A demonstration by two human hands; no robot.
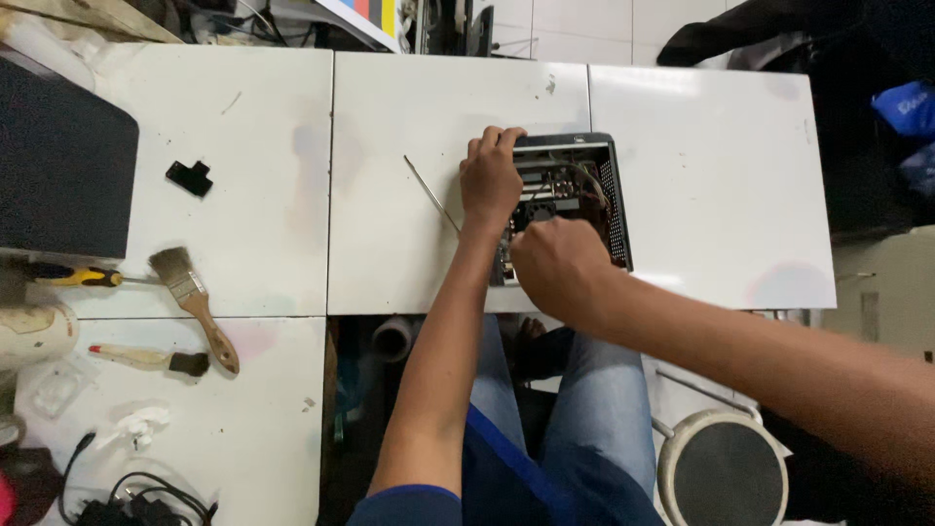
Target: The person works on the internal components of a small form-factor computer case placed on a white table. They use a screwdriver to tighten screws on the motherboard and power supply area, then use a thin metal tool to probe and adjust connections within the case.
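White counter (pixel 429 263) panels carry an opened black electronics case (pixel 575 200), which sits toward the near edge of the middle panel with its lid off, wiring and a small fan exposed. The person's left hand (pixel 490 175) rests on the far left corner of the case, fingers curled over its rim and pressing it down. The right hand (pixel 560 268) is bunched into a loose fist over the near side of the interior; whether it pinches a part or a tool cannot be told, since its fingertips are hidden. A thin metal rod (pixel 431 193) lies on the counter just left of the case, beside the left wrist. Farther left are a paintbrush (pixel 195 304), a yellow-handled screwdriver (pixel 73 277), a small black clip (pixel 189 177) and a dark flat box (pixel 63 161) at the left edge. The likely risks: the case stands near the counter's near edge, so a hard pull by the right hand could drag it off toward the lap; fingers working blind among the wires could snag or tear one loose; and the left forearm could sweep the rod away.
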